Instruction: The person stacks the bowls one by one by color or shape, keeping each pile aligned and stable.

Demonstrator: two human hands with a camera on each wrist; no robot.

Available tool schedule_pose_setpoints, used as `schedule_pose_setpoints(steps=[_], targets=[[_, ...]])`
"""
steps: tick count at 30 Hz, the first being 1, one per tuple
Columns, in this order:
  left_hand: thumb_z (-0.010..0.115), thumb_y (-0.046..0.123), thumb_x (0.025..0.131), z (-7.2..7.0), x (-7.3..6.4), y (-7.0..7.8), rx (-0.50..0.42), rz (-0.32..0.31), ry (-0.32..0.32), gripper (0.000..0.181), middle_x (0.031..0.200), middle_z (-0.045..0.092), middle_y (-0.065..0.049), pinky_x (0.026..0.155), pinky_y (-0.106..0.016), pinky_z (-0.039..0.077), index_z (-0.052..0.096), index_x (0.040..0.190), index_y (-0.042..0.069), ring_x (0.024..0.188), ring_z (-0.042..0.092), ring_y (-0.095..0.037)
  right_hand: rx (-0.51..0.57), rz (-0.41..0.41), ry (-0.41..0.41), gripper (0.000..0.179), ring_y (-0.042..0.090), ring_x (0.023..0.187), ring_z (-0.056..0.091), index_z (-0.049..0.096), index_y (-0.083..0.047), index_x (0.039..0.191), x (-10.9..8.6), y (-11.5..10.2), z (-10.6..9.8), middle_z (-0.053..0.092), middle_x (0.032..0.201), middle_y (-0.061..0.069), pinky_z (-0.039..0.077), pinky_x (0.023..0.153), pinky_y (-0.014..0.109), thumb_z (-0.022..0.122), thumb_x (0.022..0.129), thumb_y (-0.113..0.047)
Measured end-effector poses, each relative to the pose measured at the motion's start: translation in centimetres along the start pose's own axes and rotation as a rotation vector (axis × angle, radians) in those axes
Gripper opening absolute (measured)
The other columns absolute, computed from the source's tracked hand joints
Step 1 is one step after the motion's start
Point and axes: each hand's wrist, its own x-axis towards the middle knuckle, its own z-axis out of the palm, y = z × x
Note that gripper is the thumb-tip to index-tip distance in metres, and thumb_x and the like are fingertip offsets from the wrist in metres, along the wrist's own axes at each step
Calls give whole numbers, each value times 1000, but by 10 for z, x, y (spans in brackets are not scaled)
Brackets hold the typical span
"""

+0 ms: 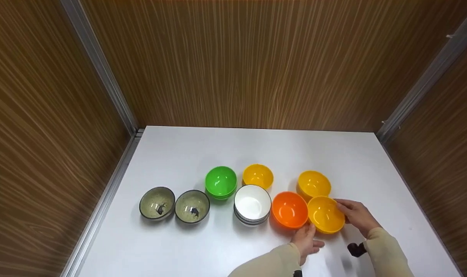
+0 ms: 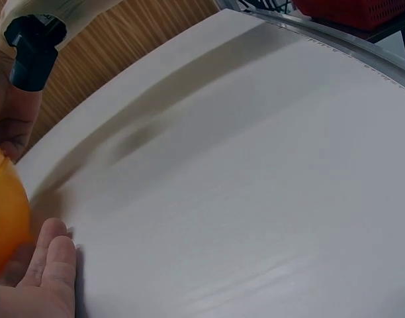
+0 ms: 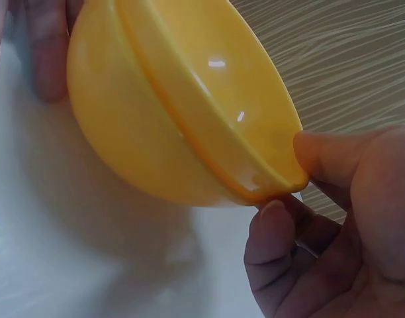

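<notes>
Two nested yellow bowls [image 1: 326, 215] are at the right front of the bowls, seen tilted in the right wrist view, with one rim just over the other. My right hand [image 1: 357, 215] pinches their right edge, the thumb [image 3: 328, 156] over the upper rim and the fingers curled beneath. At the left front of these bowls, my left hand [image 1: 306, 241] lies against the side with its fingers [image 2: 51, 258] extended. An orange bowl [image 1: 290, 210] stands just left of them, close above the left fingertips. Another yellow bowl [image 1: 314, 184] sits right behind the nested pair.
Left of the orange bowl stands a white bowl stack [image 1: 252, 203], with a yellow bowl [image 1: 258, 176] behind it. Farther left are stacked green bowls [image 1: 221, 181] and two grey-green patterned bowls [image 1: 192, 206], [image 1: 157, 203]. Wood-grain panels [image 1: 233, 65] enclose the white table [image 1: 172, 250].
</notes>
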Motion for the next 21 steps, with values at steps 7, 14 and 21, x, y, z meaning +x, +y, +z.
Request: schedule_pose_setpoints(steps=[7,14,21], targets=[[46,39,100,-1,1,0,9,10,6,57,101,66,-15,81,-48,54,38,144,3,85,67,-31,9,4,7,62,25,107,58,44,-2,142,2,-1,3,48,140,20,52,90,38,48,99,-46],[49,36,99,-1,0,0,15,40,5,53,118,61,-13,79,-48,54,41,142,5,83,66,-31,14,-3,9,60,25,103,58,45,-3,142,1,-1,4,50,138,20,52,85,35,49,99,-45],[50,39,98,-2,0,0,26,40,-2,55,117,62,-13,79,-48,54,43,141,6,84,66,-30,-7,29,3,60,27,99,52,46,-6,142,1,-2,2,51,136,17,45,77,30,49,98,-47]])
